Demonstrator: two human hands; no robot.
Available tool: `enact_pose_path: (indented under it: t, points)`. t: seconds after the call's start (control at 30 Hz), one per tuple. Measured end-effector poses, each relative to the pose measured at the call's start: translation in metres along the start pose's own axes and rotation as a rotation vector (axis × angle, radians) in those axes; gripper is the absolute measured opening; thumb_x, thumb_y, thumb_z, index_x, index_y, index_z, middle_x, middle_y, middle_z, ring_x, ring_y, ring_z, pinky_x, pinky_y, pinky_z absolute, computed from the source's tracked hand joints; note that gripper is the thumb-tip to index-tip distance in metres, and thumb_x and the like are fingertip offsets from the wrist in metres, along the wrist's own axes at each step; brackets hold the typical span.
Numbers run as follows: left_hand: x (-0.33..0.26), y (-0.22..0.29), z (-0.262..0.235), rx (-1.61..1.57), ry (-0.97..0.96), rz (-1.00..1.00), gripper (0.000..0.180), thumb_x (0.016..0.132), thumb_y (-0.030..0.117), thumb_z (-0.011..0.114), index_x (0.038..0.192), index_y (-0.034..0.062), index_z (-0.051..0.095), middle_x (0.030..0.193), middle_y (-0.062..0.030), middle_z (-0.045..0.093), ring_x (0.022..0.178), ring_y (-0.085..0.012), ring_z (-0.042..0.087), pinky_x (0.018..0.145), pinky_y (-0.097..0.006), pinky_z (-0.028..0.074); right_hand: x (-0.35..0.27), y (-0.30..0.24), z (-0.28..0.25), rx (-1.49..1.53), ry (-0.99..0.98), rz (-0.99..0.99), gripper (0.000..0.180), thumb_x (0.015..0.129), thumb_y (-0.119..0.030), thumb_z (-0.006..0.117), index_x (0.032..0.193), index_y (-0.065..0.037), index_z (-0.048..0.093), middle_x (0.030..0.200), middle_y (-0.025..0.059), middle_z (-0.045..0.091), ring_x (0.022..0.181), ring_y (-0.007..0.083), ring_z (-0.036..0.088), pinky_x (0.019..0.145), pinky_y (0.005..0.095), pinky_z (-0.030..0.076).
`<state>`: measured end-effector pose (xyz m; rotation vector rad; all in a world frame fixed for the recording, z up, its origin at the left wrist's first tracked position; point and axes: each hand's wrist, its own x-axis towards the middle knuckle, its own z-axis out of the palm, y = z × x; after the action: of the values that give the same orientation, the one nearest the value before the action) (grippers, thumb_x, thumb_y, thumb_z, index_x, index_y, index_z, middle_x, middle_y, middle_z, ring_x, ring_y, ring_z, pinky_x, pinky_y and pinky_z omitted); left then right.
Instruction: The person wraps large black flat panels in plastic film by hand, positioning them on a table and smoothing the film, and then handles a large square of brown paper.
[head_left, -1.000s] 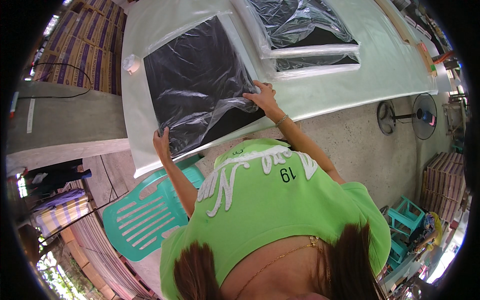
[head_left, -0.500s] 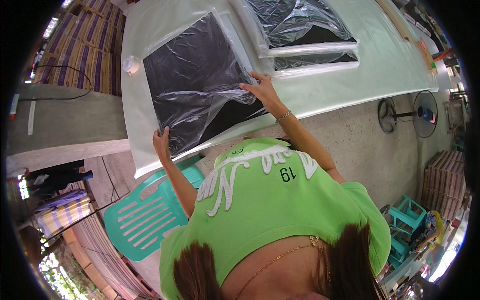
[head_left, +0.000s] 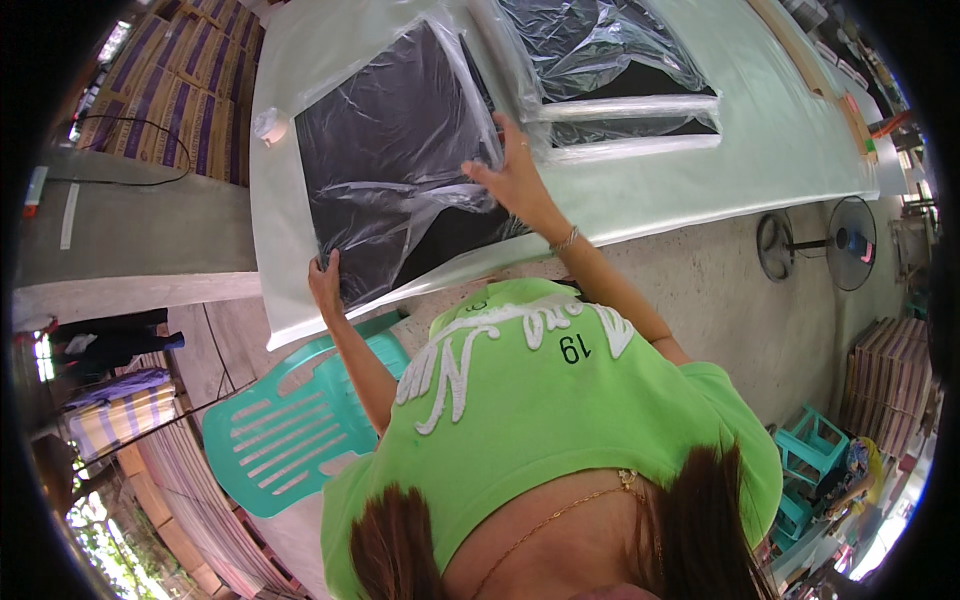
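A flat black panel (head_left: pixel 385 130) lies on the white-covered table (head_left: pixel 650 185), with clear plastic film (head_left: pixel 370 195) wrinkled over most of it. The film leaves part of the black surface bare along the near side. At the panel's near left corner, my left hand (head_left: pixel 326 285) grips the edge with thumb and fingers. My right hand (head_left: pixel 518 185) reaches over the right edge, thumb and fingers spread apart, close to the film. Whether its fingertips touch the film I cannot tell. Farther right lie more plastic-wrapped black panels (head_left: pixel 625 85), overlapping each other.
A roll of tape (head_left: pixel 269 126) stands at the table's left side. Stacked cartons (head_left: pixel 165 100) rise beyond a grey ledge (head_left: pixel 140 225). A green plastic chair (head_left: pixel 290 440) is below the table at the left. A standing fan (head_left: pixel 850 243) is on the right.
My right hand has let go of the film at the right edge and opened, its fingers reaching farther up that edge. A dark strip now shows along there. My left hand stays at the corner.
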<state>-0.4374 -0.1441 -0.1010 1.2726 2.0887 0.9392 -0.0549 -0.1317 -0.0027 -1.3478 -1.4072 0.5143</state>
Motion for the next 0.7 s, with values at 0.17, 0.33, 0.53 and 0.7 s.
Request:
enact_pose_path:
  t: [0.17, 0.33, 0.53, 0.7]
  points:
    - [0.006, 0.016, 0.016, 0.094, -0.009, 0.113, 0.059, 0.08, 0.043, 0.066, 0.113, -0.0053, 0.057, 0.098, -0.0235, 0.063, 0.096, -0.0346, 0.058, 0.087, -0.039, 0.043, 0.079, 0.064, -0.015, 0.436, -0.406, 0.323, 0.067, 0.08, -0.022, 0.07, 0.131, 0.006, 0.037, 0.101, 0.0123, 0.053, 0.091, 0.0151, 0.051, 0.076, 0.0272, 0.044]
    - [0.025, -0.013, -0.007, 0.279, -0.1, -0.02, 0.063, 0.081, 0.046, 0.065, 0.119, -0.0028, 0.054, 0.106, -0.0244, 0.059, 0.104, -0.0364, 0.053, 0.09, -0.042, 0.041, 0.077, 0.045, 0.001, 0.446, -0.506, 0.282, 0.066, 0.081, -0.016, 0.069, 0.138, -0.002, 0.037, 0.112, 0.0047, 0.052, 0.091, 0.0095, 0.047, 0.08, 0.0251, 0.039]
    - [0.011, 0.061, 0.024, -0.564, 0.124, -0.021, 0.071, 0.084, 0.05, 0.062, 0.133, 0.0025, 0.043, 0.128, -0.02, 0.044, 0.111, -0.0323, 0.048, 0.093, -0.043, 0.04, 0.057, -0.012, -0.104, 0.542, -0.255, 0.035, 0.058, 0.082, -0.013, 0.066, 0.134, -0.004, 0.043, 0.111, 0.0011, 0.055, 0.096, 0.0086, 0.049, 0.084, 0.0219, 0.037]
    - [-0.02, 0.17, 0.034, -0.859, -0.251, 0.105, 0.062, 0.087, 0.043, 0.062, 0.132, 0.0041, 0.043, 0.125, -0.0108, 0.049, 0.111, -0.0185, 0.047, 0.09, -0.032, 0.04, 0.041, -0.004, -0.203, 0.433, -0.067, 0.107, 0.056, 0.081, -0.014, 0.066, 0.133, -0.005, 0.047, 0.116, 0.0014, 0.055, 0.104, 0.0107, 0.049, 0.091, 0.0231, 0.035]
